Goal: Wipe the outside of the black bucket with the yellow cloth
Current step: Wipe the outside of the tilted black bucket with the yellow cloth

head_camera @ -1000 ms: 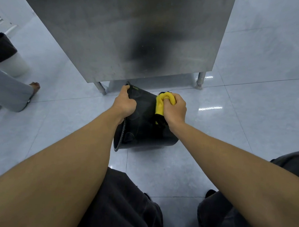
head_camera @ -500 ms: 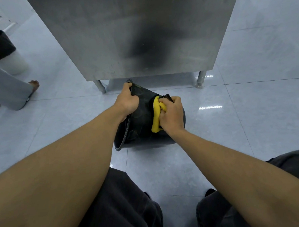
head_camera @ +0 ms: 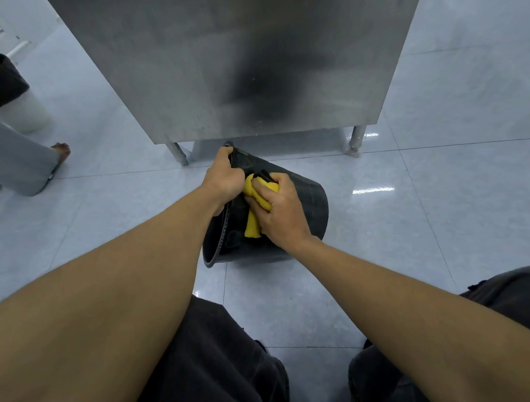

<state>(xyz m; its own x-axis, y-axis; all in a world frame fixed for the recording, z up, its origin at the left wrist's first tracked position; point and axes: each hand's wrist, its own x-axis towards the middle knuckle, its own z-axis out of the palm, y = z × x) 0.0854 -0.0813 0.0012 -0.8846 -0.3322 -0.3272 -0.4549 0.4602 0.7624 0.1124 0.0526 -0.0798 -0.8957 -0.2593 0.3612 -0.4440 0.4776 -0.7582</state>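
The black bucket (head_camera: 311,205) lies on its side on the tiled floor, its open mouth facing left toward me. My left hand (head_camera: 223,180) grips the upper part of its rim. My right hand (head_camera: 281,210) presses the bunched yellow cloth (head_camera: 254,219) against the bucket's outer wall, close to the rim and right beside my left hand. Part of the cloth hangs down below my fingers.
A steel cabinet (head_camera: 236,65) on short legs (head_camera: 357,142) stands just behind the bucket. At the far left is another person's trouser leg and foot (head_camera: 22,162), and a white bin with a black liner (head_camera: 7,90). My knees fill the bottom of the view.
My right hand has slid the cloth leftward along the bucket wall, from near the base end toward the rim. My left hand has kept its hold on the rim.
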